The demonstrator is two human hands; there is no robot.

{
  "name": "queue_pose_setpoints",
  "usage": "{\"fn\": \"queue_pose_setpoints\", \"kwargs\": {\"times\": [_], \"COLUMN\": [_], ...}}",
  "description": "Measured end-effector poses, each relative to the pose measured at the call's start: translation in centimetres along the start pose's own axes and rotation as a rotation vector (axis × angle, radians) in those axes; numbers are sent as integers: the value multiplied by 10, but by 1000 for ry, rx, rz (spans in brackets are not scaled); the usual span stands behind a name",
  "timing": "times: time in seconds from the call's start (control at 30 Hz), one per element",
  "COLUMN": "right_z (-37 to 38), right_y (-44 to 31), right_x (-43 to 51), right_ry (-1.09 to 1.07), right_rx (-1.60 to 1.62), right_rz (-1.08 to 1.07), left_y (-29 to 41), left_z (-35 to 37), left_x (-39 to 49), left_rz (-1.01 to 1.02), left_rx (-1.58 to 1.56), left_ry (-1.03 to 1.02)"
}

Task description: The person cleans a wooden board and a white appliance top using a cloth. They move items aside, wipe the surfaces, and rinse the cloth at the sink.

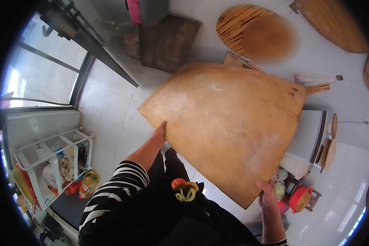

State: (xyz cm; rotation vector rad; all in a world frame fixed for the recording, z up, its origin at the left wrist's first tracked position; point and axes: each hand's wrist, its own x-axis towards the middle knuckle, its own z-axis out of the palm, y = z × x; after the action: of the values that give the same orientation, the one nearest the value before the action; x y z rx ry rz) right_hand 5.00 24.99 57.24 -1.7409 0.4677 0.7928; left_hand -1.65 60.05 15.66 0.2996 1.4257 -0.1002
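Note:
A large wooden board (230, 123), pale dust or smears on its surface, spans the middle of the view in front of me. My left hand (160, 132) grips its near left edge, the thumb on top and the other fingers hidden beneath. At the near right edge, close to a corner, my right hand (267, 192) holds it with the thumb on top. The underside of the board and what lies under it are hidden.
A white rack (53, 160) with bags and an oil bottle (89, 184) stand at the left. A dark board (169, 41) leans farther ahead. Round woven trays (230, 27) are at the upper right. A white appliance (306, 135) and a red basin (296, 198) are at the right.

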Motion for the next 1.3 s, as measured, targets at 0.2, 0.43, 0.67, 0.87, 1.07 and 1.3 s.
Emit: {"fn": "queue_pose_setpoints", "kwargs": {"times": [0.2, 0.43, 0.67, 0.87, 1.07, 1.3], "right_z": [40, 80, 101, 199, 273, 325], "right_y": [-38, -54, -98, -135, -164, -195], "right_x": [16, 45, 156, 154, 153, 169], "right_ry": [-91, 126, 76, 197, 170, 36], "right_rx": [-118, -30, 307, 275, 335, 187], "right_rz": [75, 119, 41, 0, 55, 167], "left_y": [14, 40, 87, 179, 238, 295], "left_z": [-11, -8, -8, 15, 13, 14], "left_x": [19, 36, 80, 51, 111, 161], "left_rz": [-11, -26, -90, -107, -215, -212], "left_rx": [-93, -62, 16, 171, 223, 298], "left_ry": [-167, -167, -174, -105, -269, -361]}}
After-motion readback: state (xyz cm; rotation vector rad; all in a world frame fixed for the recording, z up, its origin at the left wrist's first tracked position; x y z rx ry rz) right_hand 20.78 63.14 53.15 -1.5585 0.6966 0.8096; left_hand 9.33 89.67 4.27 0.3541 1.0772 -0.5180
